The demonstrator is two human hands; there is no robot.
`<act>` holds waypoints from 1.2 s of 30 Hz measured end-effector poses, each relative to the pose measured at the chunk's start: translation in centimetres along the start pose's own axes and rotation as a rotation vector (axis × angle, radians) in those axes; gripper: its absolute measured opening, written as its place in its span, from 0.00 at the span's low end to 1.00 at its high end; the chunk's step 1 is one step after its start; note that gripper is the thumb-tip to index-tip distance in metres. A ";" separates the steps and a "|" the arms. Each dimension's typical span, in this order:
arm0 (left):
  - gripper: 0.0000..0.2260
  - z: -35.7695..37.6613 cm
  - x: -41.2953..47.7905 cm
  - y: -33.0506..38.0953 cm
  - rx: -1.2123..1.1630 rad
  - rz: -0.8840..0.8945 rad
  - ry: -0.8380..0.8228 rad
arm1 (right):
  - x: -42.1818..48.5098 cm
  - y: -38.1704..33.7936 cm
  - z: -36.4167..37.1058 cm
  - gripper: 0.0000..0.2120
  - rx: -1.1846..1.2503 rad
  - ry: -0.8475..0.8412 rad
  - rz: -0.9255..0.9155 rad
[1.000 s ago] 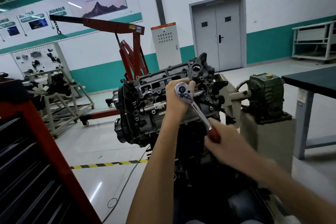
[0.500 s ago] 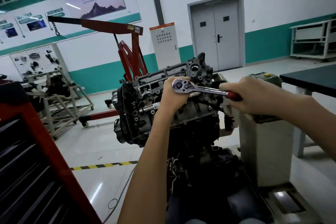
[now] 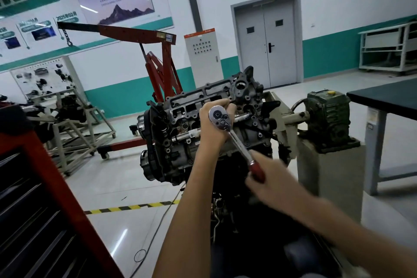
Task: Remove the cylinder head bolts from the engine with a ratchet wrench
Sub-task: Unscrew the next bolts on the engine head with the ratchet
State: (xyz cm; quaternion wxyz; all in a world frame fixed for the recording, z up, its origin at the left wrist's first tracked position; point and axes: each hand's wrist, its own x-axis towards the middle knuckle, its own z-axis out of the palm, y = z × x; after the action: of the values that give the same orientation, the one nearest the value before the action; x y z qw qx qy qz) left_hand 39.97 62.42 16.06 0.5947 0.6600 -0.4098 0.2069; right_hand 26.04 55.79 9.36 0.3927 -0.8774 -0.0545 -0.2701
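Since half a second ago, the ratchet wrench [image 3: 234, 140] handle has swung from near-horizontal, pointing right, down to the lower right of centre, much as it lay a second ago. Its chrome head has stayed at the same spot on the engine [image 3: 180, 133], centre frame.

Left hand [image 3: 212, 128]: fingers curled behind and round the wrench head, knuckles against the upper face of the engine. Position unchanged from the earlier frame.

Right hand [image 3: 270, 180]: wrapped round the red grip at the handle's end, lower right of centre. It is motion-blurred, so single fingers cannot be made out.

Hidden: the bolt under the wrench head is covered by the head and the left hand; no socket shows. The engine's lower part is lost in dark shadow below the arms. A red tool cabinet [image 3: 45, 187] is cut off by the lower left edge.

Surroundings: a red engine hoist [image 3: 140, 34] stands behind the engine at upper left. A green gearbox [image 3: 327, 115] sits on a grey pedestal right of the engine, joined to it by a shaft. A dark-topped table [image 3: 383, 97] is cut by the right edge.
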 end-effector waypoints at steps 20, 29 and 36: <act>0.21 -0.6 0.0 0.3 0.035 -0.035 -0.027 | -0.2 -1.1 1.3 0.15 0.080 0.032 -0.008; 0.18 -0.6 -0.1 0.9 0.067 0.040 -0.147 | 4.7 1.0 -11.1 0.06 -0.776 -0.096 -0.202; 0.23 0.7 -0.1 0.6 0.040 -0.035 0.066 | -1.0 -0.8 3.4 0.16 0.193 0.084 0.083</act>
State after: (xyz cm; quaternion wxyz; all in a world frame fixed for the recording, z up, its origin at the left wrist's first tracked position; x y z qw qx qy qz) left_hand 39.26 61.80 16.21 0.5980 0.6717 -0.3741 0.2265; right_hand 26.45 58.88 7.50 0.4882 -0.8249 -0.0272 -0.2837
